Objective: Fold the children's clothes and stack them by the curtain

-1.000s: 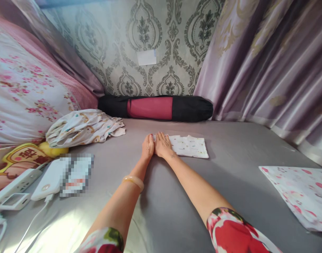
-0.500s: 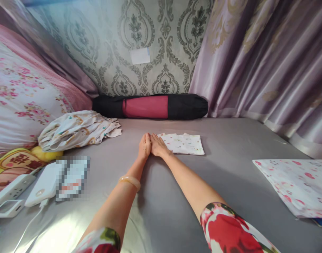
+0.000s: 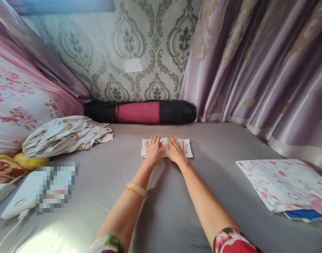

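Observation:
A small folded white cloth (image 3: 188, 149) with a fine print lies flat on the grey bed sheet (image 3: 118, 175). My left hand (image 3: 153, 149) rests palm down on its left half, fingers stretched forward. On the right half lies my right hand (image 3: 175, 149), also flat with its fingers apart. A narrow strip of the cloth shows between the two hands; much of its middle is hidden under them. A pale bangle (image 3: 136, 190) circles my left forearm.
A black and red long bag (image 3: 137, 112) lies against the wall. A crumpled printed cloth (image 3: 68, 135) and a white power bank (image 3: 26, 193) with a cable are at left. Folded printed fabric (image 3: 284, 182) lies at right, beside hanging curtains (image 3: 237, 70).
My hands were together at the cloth's left end. Now they are spread apart, flat on top of it. The cloth's left end, covered before, now shows. The view has shifted slightly.

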The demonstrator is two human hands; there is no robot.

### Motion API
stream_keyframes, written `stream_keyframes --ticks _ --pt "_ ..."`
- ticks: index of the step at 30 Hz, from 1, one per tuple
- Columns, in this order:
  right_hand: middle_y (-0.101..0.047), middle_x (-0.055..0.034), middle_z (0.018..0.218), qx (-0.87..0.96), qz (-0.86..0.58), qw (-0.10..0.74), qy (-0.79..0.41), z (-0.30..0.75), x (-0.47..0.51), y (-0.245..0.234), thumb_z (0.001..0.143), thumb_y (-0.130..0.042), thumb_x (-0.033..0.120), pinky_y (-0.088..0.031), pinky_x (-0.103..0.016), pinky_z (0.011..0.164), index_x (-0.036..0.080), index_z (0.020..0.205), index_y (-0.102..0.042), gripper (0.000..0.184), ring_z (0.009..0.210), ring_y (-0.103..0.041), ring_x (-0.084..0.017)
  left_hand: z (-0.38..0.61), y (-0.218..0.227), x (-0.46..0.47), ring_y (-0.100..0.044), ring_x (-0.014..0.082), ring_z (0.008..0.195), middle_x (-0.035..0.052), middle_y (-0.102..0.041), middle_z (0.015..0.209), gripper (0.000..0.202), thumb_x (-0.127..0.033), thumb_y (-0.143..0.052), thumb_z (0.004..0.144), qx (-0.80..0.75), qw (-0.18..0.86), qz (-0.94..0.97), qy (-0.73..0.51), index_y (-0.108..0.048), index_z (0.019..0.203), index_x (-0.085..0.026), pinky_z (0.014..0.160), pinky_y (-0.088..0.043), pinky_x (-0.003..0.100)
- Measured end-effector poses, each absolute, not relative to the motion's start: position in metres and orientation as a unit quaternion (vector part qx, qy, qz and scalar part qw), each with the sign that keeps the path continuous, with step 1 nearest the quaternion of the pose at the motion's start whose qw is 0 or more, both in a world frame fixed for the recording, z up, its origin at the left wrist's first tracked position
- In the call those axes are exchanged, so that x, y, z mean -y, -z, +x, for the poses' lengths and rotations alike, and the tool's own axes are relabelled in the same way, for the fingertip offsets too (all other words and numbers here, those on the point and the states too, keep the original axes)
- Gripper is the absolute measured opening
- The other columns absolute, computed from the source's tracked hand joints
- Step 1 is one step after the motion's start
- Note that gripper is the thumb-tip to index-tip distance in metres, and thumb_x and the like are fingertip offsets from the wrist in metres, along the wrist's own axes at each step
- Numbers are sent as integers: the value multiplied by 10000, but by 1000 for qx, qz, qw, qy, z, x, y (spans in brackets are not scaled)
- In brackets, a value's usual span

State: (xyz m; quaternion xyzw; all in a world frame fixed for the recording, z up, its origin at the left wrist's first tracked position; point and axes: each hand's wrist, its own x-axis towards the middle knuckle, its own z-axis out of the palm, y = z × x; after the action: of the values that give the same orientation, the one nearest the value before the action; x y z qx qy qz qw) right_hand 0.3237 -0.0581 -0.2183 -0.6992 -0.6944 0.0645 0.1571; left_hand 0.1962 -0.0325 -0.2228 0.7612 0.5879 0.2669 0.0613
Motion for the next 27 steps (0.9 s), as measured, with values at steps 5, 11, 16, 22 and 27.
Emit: stream_keyframes --ticks 5,11,16,22,27 --pt "-237 -79 1586 705 -688 159 -67 330 56 214 998 -223 302 -35 -559 1167 163 1506 -317 535 1474 -134 -241 212 232 30 -272 316 1439 136 -422 1498 442 -237 -348 944 -587 71 764 -259 -497 1359 -202 1138 -196 603" --pt "-225 -62 1590 726 -667 158 -59 328 52 209 1003 -218 300 -22 -568 1166 160 1506 -315 531 1476 -122 -236 209 231 32 -225 325 1455 148 -395 1513 468 -236 -349 938 -572 42 781 -248 -489 1380 -166 1156 -118 608" --pt "-242 -57 1584 733 -660 159 -43 321 52 215 1008 -198 302 -5 -545 1173 154 1499 -331 530 1475 -125 -223 207 229 32 -192 318 1466 143 -394 1515 467 -235 -347 943 -569 26 785 -244 -489 1383 -171 1158 -54 619" --pt "-330 -53 1549 730 -667 135 -59 320 51 230 997 -230 301 -119 -507 1177 153 1479 -377 525 1447 -226 -232 202 239 30 -324 309 1414 127 -462 1472 424 -267 -339 964 -566 64 804 -168 -519 1343 -213 1140 -106 647" --pt "-342 -54 1545 734 -664 134 -50 320 52 229 999 -218 301 -146 -521 1171 140 1475 -378 528 1441 -241 -239 202 238 31 -307 271 1424 85 -437 1496 440 -286 -294 980 -575 51 804 -143 -479 1377 -234 1148 -124 630"
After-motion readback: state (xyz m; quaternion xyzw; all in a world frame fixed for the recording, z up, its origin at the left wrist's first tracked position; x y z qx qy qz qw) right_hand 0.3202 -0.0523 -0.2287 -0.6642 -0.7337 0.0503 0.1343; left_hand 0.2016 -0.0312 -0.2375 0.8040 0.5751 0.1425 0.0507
